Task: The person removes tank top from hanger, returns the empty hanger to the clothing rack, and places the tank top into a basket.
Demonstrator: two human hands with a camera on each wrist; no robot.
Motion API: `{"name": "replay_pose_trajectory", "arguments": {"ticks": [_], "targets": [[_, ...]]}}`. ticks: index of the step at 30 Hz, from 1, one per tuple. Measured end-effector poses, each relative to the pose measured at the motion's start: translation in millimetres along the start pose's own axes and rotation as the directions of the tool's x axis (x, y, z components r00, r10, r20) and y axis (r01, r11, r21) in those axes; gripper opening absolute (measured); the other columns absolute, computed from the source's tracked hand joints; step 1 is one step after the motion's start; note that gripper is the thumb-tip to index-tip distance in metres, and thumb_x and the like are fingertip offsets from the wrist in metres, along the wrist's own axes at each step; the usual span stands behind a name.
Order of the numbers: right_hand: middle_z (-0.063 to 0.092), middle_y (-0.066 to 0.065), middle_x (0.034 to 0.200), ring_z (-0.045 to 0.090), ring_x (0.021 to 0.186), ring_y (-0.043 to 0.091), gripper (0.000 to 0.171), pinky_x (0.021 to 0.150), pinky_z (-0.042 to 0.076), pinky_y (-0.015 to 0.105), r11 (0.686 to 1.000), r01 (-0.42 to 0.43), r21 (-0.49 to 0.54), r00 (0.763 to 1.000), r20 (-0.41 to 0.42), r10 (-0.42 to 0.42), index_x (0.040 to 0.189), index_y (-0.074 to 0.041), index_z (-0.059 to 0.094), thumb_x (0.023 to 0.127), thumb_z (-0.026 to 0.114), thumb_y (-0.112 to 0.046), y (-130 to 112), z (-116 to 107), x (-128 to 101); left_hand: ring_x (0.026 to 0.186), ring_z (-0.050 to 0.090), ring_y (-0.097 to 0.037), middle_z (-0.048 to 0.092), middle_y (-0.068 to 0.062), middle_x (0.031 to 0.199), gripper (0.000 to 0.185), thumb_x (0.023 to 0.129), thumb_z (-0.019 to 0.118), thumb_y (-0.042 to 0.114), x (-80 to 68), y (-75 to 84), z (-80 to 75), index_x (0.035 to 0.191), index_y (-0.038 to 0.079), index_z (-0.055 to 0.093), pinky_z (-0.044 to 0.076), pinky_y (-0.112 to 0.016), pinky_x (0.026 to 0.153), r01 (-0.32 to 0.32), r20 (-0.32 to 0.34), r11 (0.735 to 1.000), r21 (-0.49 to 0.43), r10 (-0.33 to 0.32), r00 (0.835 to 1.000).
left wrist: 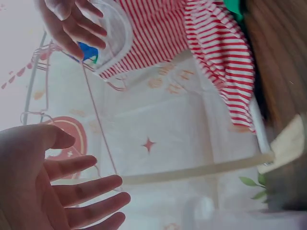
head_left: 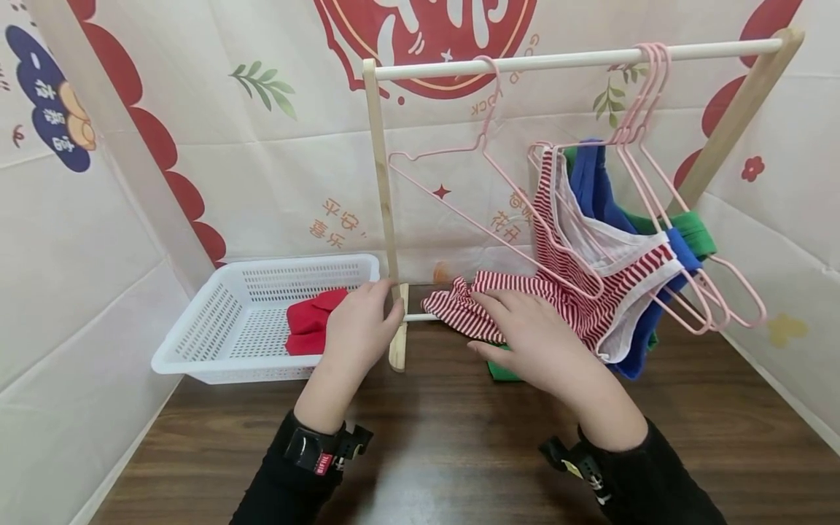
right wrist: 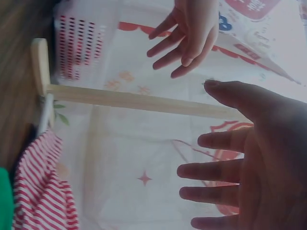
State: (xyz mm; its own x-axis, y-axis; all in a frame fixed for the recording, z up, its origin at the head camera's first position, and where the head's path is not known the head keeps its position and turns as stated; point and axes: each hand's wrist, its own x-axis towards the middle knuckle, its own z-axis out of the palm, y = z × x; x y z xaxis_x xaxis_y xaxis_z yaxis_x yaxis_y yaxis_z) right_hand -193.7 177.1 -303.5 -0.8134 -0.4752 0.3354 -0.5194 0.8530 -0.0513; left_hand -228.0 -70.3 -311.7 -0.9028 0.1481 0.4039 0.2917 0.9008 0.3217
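A small wooden clothes rack (head_left: 383, 189) stands on the table, with a white rod across its top. My left hand (head_left: 357, 328) hovers by the foot of the rack's left post, fingers straight and holding nothing; in the left wrist view this hand (left wrist: 53, 187) is spread open. My right hand (head_left: 531, 339) hangs over the drooping hem of a red-and-white striped garment (head_left: 577, 292) that hangs on a pink hanger. The right wrist view shows this hand (right wrist: 240, 167) open, fingers apart, and whether it touches the cloth I cannot tell.
A white plastic basket (head_left: 197, 364) at the left holds a red cloth (head_left: 311, 324). An empty pink hanger (head_left: 459, 197) hangs mid-rod. Blue (head_left: 593, 189) and green (head_left: 692, 233) garments hang behind the striped one. Printed fabric walls enclose the dark wooden table (head_left: 459, 437).
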Motion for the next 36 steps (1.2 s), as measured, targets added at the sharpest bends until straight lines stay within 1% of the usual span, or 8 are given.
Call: {"name": "replay_pose_trajectory", "arguments": {"ticks": [7,11,14,20,24,27,31,36], "targets": [[0.058,0.016,0.131,0.053,0.119,0.035,0.063,0.097,0.041,0.055,0.998,0.059,-0.013,0.982,-0.179,-0.06,0.138,-0.008,0.053,0.087,0.07,-0.04,-0.7,-20.9,-7.9,0.098,0.065,-0.024,0.068,-0.006,0.113,0.035,0.093,0.061,0.029,-0.4,12.9,-5.2,0.124,0.014,0.064,0.055,-0.038,0.074,-0.053,-0.102,0.996,-0.065,0.046,0.994],[0.064,0.015,0.121,0.058,0.11,0.034,0.057,0.09,0.046,0.054,0.996,0.089,-0.031,0.942,-0.321,-0.094,0.133,-0.007,0.058,0.086,0.07,-0.037,0.1,-31.8,-13.0,0.101,0.065,-0.023,0.068,-0.006,0.114,0.031,0.094,0.06,0.027,-2.4,18.0,-6.7,0.122,0.014,0.066,0.055,-0.039,0.075,-0.093,-0.175,0.991,-0.095,0.076,0.982],[0.066,0.015,0.115,0.06,0.107,0.035,0.051,0.087,0.048,0.054,0.995,0.088,-0.042,0.903,-0.419,-0.098,0.127,-0.005,0.061,0.091,0.061,-0.041,0.6,-38.7,-17.1,0.102,0.065,-0.022,0.068,-0.006,0.113,0.031,0.094,0.06,0.027,-5.4,20.4,-7.1,0.121,0.013,0.066,0.055,-0.038,0.075,-0.122,-0.219,0.986,-0.11,0.096,0.971],[0.069,0.019,0.107,0.063,0.098,0.037,0.054,0.08,0.051,0.054,0.997,-0.003,-0.08,0.79,-0.611,-0.047,0.115,0.0,0.067,0.096,0.045,-0.045,3.8,-48.3,-23.9,0.1,0.066,-0.023,0.069,-0.006,0.112,0.03,0.093,0.061,0.025,-13.7,21.7,-8.3,0.12,0.012,0.066,0.055,-0.038,0.075,-0.147,-0.268,0.983,-0.112,0.112,0.957],[0.069,0.021,0.103,0.063,0.092,0.039,0.048,0.077,0.05,0.054,0.996,-0.084,-0.021,0.688,-0.725,0.043,0.111,0.002,0.069,0.095,0.047,-0.038,6.5,-51.8,-27.4,0.099,0.066,-0.023,0.069,-0.006,0.113,0.032,0.092,0.063,0.026,-18.1,22.1,-8.7,0.12,0.011,0.066,0.056,-0.036,0.075,-0.138,-0.274,0.983,-0.12,0.101,0.956],[0.069,0.022,0.1,0.063,0.087,0.04,0.046,0.072,0.049,0.054,0.989,-0.146,0.036,0.619,-0.776,0.12,0.109,0.003,0.069,0.095,0.049,-0.035,9.3,-52.5,-28.5,0.099,0.066,-0.023,0.069,-0.007,0.114,0.033,0.092,0.064,0.026,-20.0,22.4,-9.0,0.121,0.011,0.066,0.056,-0.036,0.074,-0.136,-0.276,0.983,-0.12,0.098,0.956],[0.069,0.022,0.096,0.06,0.081,0.04,0.04,0.067,0.043,0.049,0.969,-0.228,0.092,0.548,-0.811,0.205,0.106,0.005,0.069,0.094,0.052,-0.029,15.2,-51.3,-30.5,0.096,0.067,-0.023,0.069,-0.007,0.113,0.034,0.091,0.064,0.026,-22.1,21.7,-9.7,0.122,0.011,0.066,0.056,-0.035,0.073,-0.135,-0.28,0.984,-0.116,0.098,0.955],[0.068,0.024,0.092,0.056,0.083,0.041,0.037,0.075,0.037,0.041,0.945,-0.287,0.155,0.435,-0.858,0.273,0.102,0.006,0.069,0.093,0.055,-0.026,22.9,-52.6,-35.1,0.094,0.066,-0.022,0.069,-0.006,0.112,0.033,0.092,0.064,0.025,-25.0,21.3,-10.9,0.121,0.011,0.066,0.056,-0.035,0.072,-0.137,-0.291,0.983,-0.124,0.096,0.952]]}}
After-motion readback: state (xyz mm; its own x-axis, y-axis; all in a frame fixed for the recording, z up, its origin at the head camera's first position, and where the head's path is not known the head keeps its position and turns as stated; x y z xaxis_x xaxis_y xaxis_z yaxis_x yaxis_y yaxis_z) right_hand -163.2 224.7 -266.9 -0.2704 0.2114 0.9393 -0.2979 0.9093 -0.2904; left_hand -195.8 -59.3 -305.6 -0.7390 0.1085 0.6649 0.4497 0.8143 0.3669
